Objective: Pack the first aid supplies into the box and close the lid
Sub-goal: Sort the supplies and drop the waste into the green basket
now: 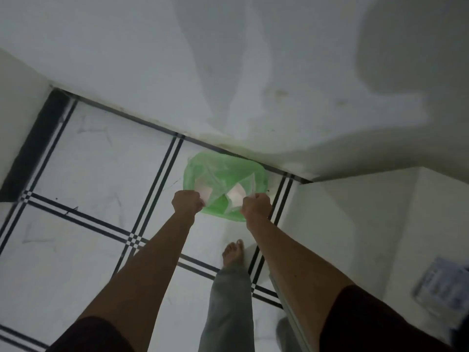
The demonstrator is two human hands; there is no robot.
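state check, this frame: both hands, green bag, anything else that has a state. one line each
left hand: closed in a fist on the green bag's rim
right hand: closed in a fist on the opposite side of the rim
green bag: mouth held open between the hands, near the wall; pale items show inside, too blurred to name
bare foot: planted on the tiled floor
first aid box: not in view

Bin [224,174] is standing on the floor [101,161], against the wall [228,72], beside a raised ledge [355,224] on its right. Left hand [187,201] and right hand [255,208] are hovering over the bin's near edge, each pinching a clear wrapper [243,193]. Bare foot [233,251] is standing just before the bin.
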